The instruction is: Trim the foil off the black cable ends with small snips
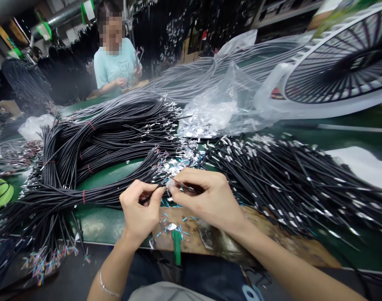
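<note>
My left hand [142, 209] is closed in a pinch on a black cable [153, 193], close to its end. Thumb and fingers of my right hand [209, 196] meet at that same cable end, partly covering it. A slim dark metal tool, like tweezers [186, 186], lies in my right hand; its full shape is hidden by the fingers. Something whitish covers a right fingertip. Just behind both hands lies a heap of cut foil and blue wire scraps [175, 165]. Below them, a green-handled tool [177, 246] rests on a worn wooden board [191, 238] with blue bits scattered about.
Bundled black cables [84, 194] with red ties fill the left. Loose black cables with silvery ends [281, 179] are piled at right. Behind stand a clear plastic bag [222, 108] and a white fan [335, 62]. Across the green table [103, 228] a person [115, 67] handles something.
</note>
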The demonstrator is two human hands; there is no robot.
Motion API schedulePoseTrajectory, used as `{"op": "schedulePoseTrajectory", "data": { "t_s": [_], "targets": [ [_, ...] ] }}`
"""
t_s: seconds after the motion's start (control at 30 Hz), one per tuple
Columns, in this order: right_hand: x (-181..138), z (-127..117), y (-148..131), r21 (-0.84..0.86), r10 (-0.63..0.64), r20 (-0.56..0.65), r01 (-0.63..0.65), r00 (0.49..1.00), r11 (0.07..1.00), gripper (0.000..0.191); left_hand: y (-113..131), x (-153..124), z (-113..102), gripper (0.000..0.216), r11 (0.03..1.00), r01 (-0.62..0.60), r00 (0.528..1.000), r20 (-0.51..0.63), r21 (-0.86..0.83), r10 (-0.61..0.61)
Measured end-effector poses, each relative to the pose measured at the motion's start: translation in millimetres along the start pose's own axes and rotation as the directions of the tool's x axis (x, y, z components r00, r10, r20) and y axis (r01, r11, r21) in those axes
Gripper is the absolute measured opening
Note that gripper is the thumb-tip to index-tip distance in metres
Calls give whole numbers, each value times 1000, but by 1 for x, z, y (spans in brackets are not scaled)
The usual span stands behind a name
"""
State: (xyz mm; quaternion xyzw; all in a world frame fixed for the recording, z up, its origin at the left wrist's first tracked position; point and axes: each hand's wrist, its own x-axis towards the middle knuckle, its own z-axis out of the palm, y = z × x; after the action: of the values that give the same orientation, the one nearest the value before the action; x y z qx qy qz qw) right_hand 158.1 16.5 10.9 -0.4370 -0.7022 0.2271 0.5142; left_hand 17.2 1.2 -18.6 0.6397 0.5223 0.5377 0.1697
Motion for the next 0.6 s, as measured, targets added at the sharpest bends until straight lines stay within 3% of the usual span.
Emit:
{"op": "schedulePoseTrajectory", "data": {
  "t_s": [0.13, 0.23, 0.33, 0.4, 0.5, 0.6],
  "targets": [
    [0, 0, 0, 2, 66, -29, -66, 997, 998, 22, 1, 2, 0, 15, 999, 46, 999, 20, -14, -46],
    [0, 1, 1, -44, 10, -13, -11, 1000, 999, 26, 1, 6, -4, 15, 987, 144, 982, 137, -69, -133],
    [-2, 2, 4, -119, -78, -30, 74, 996, 990, 23, 3, 13, -11, 19, 934, 328, 902, 340, -139, -266],
    [-4, 3, 5, -147, -163, -32, 157, 986, 977, 19, 6, 17, -15, 23, 885, 428, 853, 407, -182, -328],
    [-6, 3, 5, -130, -260, 16, 260, 965, 957, 17, 9, 21, -16, 23, 844, 461, 863, 358, -273, -356],
    [-5, 2, 2, -104, -226, -9, 224, 974, 969, 16, 10, 20, -14, 19, 871, 378, 920, 236, -315, -314]
  ]
}}
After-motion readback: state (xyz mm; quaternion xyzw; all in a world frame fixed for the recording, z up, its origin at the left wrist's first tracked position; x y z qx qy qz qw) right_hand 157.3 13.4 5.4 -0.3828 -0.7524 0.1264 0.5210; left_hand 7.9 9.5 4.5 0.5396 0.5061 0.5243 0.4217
